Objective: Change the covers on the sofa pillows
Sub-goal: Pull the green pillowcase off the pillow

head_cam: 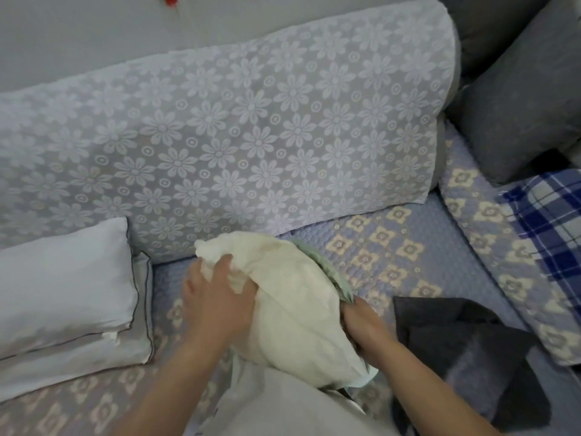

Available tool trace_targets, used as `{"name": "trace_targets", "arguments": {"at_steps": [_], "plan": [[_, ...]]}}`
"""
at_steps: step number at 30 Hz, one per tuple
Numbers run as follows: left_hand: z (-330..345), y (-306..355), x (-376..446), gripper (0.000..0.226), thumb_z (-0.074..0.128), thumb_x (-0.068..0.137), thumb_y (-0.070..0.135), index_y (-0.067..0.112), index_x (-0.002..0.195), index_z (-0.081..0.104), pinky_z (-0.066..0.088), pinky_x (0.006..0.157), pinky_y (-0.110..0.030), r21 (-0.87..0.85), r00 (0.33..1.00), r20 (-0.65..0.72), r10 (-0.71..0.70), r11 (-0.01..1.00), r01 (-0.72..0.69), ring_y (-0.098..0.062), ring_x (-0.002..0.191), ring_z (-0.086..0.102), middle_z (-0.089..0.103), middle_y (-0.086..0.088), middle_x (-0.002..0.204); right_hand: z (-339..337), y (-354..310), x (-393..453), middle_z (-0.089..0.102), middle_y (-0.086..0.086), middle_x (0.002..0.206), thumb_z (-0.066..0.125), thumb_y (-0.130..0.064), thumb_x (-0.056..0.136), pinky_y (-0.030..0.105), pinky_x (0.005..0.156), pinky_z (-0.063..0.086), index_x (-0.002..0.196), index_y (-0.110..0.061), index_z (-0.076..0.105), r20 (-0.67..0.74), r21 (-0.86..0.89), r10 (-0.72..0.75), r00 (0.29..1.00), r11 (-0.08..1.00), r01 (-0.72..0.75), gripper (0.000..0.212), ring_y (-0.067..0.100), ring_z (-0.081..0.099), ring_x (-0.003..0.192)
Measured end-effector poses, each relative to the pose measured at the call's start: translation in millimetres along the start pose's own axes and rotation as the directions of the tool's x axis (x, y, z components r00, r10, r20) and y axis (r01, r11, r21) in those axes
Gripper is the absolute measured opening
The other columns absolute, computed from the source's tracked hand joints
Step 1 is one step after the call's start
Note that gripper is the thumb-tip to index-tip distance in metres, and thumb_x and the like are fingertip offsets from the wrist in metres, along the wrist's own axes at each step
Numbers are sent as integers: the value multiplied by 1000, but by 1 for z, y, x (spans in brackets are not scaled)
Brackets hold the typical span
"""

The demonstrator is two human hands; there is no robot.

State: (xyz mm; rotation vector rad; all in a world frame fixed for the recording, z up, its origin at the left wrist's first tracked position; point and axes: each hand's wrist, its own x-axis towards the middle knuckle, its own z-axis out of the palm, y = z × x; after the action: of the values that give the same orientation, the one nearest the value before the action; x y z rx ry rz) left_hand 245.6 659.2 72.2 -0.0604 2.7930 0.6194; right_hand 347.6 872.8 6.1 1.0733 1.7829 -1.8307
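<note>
Both hands grip one cream pillow [292, 297] on the sofa seat [408, 247]: the left hand [217, 297] lies palm-down, fingers closed into its upper end, and the right hand [366, 328] clutches its far edge along with a pale green cover [333, 275]. Two white pillows [63, 278] are stacked to the left. One dark cloth [456, 347] lies just right of the right hand.

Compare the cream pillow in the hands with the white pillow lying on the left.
The cream pillow is gripped by the left hand and right hand; the white pillow lies untouched. The cream one is crumpled and bare; the white one is smooth with dark piping. Both are on the sofa seat.
</note>
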Motion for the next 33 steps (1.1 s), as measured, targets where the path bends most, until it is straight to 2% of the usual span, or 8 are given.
{"name": "trace_targets", "arguments": {"at_steps": [4,9,14,20,25,27,29,33], "plan": [[-20,-21,1,94,56,83,77,40,158,14,28,118,-58,-410,932,168,-321,837,362,-36,149,22,10,-6,166,41,-16,-12,76,-6,107,50,-17,95,24,79,57,115,-25,69,174,29,-82,981,997,78,29,11,71,97],[-42,-68,11,136,74,46,68,33,158,6,30,116,-52,-212,921,168,-351,900,381,-39,145,24,19,-16,159,96,-32,-18,77,-7,100,48,-7,94,22,80,56,108,-21,73,432,-18,-161,888,982,187,31,12,72,97],[-69,-98,29,43,65,87,34,5,118,62,46,82,-35,-305,885,17,-466,840,448,-37,109,62,65,-22,119,119,-11,20,58,-13,120,53,-16,94,23,90,44,133,-24,56,327,-309,-305,895,860,406,40,10,55,109],[-161,-46,43,15,54,97,22,14,85,56,51,46,-18,-886,950,17,-312,435,159,-13,62,64,61,-2,79,41,23,88,63,10,131,57,-29,101,47,109,44,130,-22,59,314,517,-44,948,846,-132,31,27,60,120],[-196,10,61,67,33,108,10,15,53,71,48,41,-18,-967,987,25,-161,245,64,-5,44,61,62,5,54,76,47,76,46,-6,147,75,-9,74,27,89,49,141,-33,45,444,-70,-69,893,991,111,77,19,53,127],[-205,22,72,40,40,105,9,7,89,77,53,45,-21,-974,984,31,-178,216,70,-12,65,68,74,-5,86,98,44,69,36,-17,142,83,-7,78,17,84,49,151,-36,25,495,-133,-101,863,973,190,98,16,43,136],[-215,42,76,27,49,100,10,6,120,68,58,50,-28,-979,972,68,-227,174,109,-22,80,73,74,-9,114,111,38,67,44,-19,142,89,-17,73,14,89,48,146,-35,27,485,-110,-208,850,949,295,98,9,46,132],[-234,73,80,32,42,99,1,10,108,71,62,58,-44,-995,981,87,-173,25,93,-27,76,76,78,-9,91,104,12,70,63,0,123,73,-32,87,31,89,45,138,-22,49,173,-313,-286,942,891,328,57,27,58,120]]}}
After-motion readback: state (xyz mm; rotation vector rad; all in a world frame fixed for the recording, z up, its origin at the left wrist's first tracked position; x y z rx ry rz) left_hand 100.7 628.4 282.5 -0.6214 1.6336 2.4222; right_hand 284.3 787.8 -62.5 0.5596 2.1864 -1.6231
